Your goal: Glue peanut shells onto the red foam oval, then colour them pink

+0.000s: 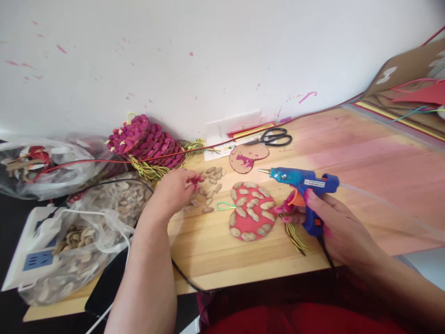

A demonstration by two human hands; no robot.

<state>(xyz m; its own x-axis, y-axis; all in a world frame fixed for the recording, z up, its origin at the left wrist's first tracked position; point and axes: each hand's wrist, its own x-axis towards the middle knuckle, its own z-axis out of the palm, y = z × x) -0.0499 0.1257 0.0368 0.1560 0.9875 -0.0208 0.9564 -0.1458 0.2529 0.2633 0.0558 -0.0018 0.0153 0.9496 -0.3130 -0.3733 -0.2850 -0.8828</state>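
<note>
My right hand (327,215) is wrapped around a blue hot glue gun (295,181) with an orange trigger, its nozzle pointing left above the table. Just under the nozzle lies a red heart-shaped piece (250,211) with peanuts set across its face, a green loop at its left and yellow-green cord tassels (295,237) at its right. Over a scatter of loose peanuts (210,185) hovers my left hand (177,190), thumb and forefinger drawn together; whatever lies between the fingertips is hidden.
Behind the heart are a bare heart-shaped cardboard (248,158) and black-handled scissors (276,137). Stacked magenta peanut hearts (149,141) lean at the wall. Plastic bags of shells (128,199) and a white power strip (33,250) crowd the left. A cardboard box (406,69) stands far right.
</note>
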